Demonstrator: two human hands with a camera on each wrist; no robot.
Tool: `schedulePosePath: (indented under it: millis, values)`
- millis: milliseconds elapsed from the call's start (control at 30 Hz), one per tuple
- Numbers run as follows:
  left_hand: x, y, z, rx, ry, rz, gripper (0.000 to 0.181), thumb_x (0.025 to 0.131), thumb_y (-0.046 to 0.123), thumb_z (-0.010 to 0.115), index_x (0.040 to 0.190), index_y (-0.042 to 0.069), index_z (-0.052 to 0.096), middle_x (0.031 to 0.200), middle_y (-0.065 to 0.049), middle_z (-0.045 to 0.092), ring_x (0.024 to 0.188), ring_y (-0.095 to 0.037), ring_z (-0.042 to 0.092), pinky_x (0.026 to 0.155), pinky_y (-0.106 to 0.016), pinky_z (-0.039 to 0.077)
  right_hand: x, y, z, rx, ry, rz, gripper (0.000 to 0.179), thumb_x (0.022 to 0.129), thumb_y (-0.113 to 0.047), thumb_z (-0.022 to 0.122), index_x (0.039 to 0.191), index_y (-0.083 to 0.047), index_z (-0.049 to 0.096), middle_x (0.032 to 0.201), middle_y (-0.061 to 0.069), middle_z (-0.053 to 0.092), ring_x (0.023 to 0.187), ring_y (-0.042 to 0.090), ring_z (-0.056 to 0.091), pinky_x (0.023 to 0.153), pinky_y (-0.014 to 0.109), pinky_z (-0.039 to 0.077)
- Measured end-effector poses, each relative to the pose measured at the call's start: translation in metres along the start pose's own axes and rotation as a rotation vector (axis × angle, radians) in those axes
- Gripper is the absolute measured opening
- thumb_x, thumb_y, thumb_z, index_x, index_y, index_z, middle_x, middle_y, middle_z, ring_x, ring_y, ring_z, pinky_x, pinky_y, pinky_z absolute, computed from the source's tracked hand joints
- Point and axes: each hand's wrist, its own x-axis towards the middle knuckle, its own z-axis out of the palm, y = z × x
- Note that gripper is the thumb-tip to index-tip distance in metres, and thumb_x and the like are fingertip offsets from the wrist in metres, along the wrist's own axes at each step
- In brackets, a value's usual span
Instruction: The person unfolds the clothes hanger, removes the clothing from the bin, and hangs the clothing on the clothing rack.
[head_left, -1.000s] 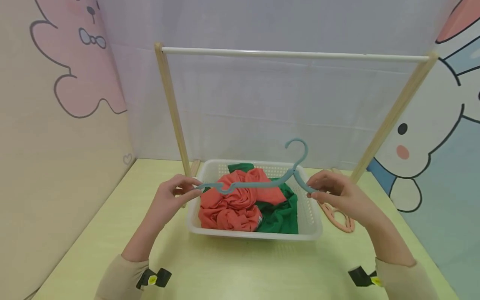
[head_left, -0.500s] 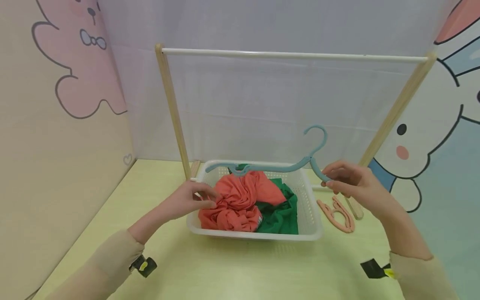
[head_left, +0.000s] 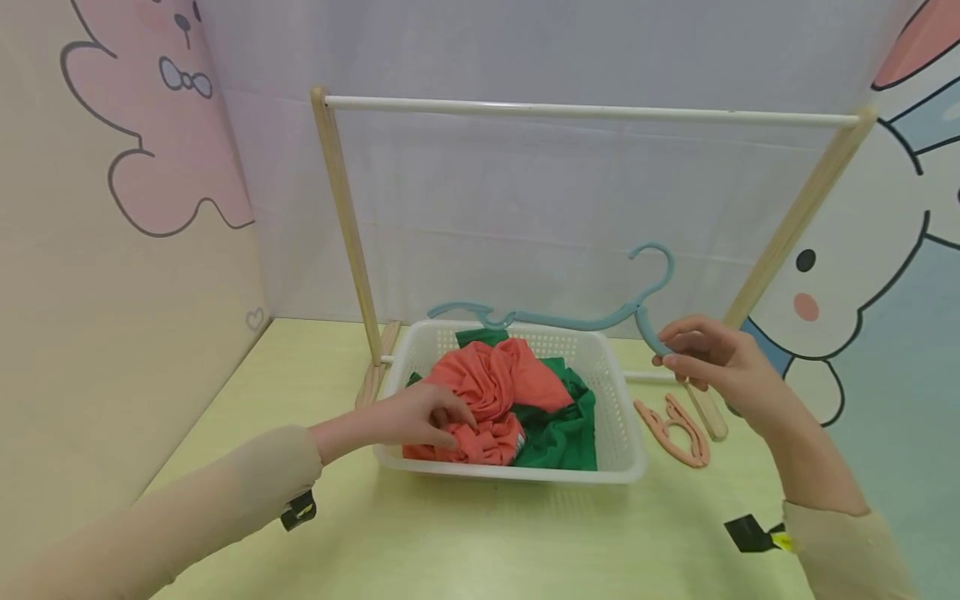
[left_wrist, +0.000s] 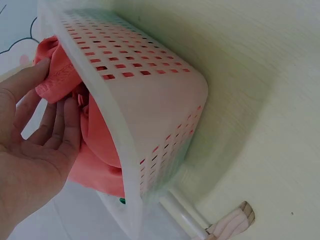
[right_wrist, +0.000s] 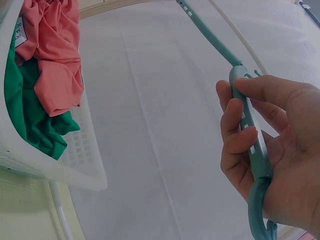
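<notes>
A light-blue hanger [head_left: 573, 321] is held by one end in my right hand [head_left: 723, 362], thumb against fingers. It stands out leftward above the back of the white basket [head_left: 630, 450], its hook upward. My left hand [head_left: 416, 417] is over the basket's left side at the crumpled coral-red garment [head_left: 487, 379]. In the left wrist view, the thumb and loosely bent fingers [left_wrist: 70, 125] lie against a fold of that red cloth [left_wrist: 60, 75]. A green garment [head_left: 566, 433] lies beside and partly under the red one.
Over the basket stands a rack with a white rod [head_left: 585, 110] and wooden legs [head_left: 347, 225]. A folded orange hanger [head_left: 678, 433] lies on the table [head_left: 480, 542] right of the basket. Walls with cartoon drawings close in the left and right sides.
My left hand has let go of the hanger's left end and moved right and down to the red garment. My right hand has carried the hanger right and slightly up.
</notes>
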Motion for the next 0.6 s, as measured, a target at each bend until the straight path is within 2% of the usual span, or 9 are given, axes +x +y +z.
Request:
schedulePosePath:
  millis: [133, 233, 367, 600]
  values:
    - [0.004, 0.001, -0.003, 0.061, -0.023, 0.046, 0.009, 0.088, 0.013, 0.075, 0.097, 0.014, 0.075, 0.085, 0.006, 0.069, 0.067, 0.0, 0.048, 0.062, -0.017, 0.046, 0.001, 0.002, -0.001, 0.018, 0.001, -0.004, 0.026, 0.098, 0.004, 0.054, 0.119, -0.009, 0.06, 0.1, -0.012, 0.074, 0.072, 0.01, 0.059, 0.055, 0.031, 0.039]
    - [0.004, 0.003, -0.016, 0.064, -0.016, 0.043, 0.007, 0.088, 0.011, 0.074, 0.095, 0.013, 0.074, 0.085, 0.004, 0.069, 0.068, -0.002, 0.05, 0.063, -0.018, 0.047, 0.001, 0.003, -0.003, 0.019, 0.008, 0.001, 0.026, 0.098, 0.004, 0.054, 0.12, -0.009, 0.06, 0.101, -0.012, 0.074, 0.073, 0.009, 0.059, 0.055, 0.03, 0.04]
    - [0.005, 0.002, -0.04, 0.059, 0.047, 0.007, 0.008, 0.089, 0.01, 0.072, 0.096, 0.013, 0.074, 0.09, 0.002, 0.07, 0.076, -0.004, 0.057, 0.07, -0.02, 0.052, 0.0, 0.003, -0.007, 0.04, 0.023, 0.008, 0.027, 0.097, 0.004, 0.055, 0.12, -0.01, 0.06, 0.101, -0.011, 0.074, 0.075, 0.008, 0.06, 0.057, 0.027, 0.043]
    - [0.008, -0.001, -0.091, -0.035, 0.194, -0.038, 0.011, 0.093, 0.008, 0.067, 0.101, 0.01, 0.074, 0.097, -0.006, 0.073, 0.085, -0.014, 0.066, 0.077, -0.029, 0.056, -0.001, 0.004, -0.009, 0.115, 0.041, -0.007, 0.029, 0.096, 0.007, 0.054, 0.12, -0.008, 0.061, 0.101, -0.009, 0.074, 0.075, 0.01, 0.058, 0.057, 0.026, 0.043]
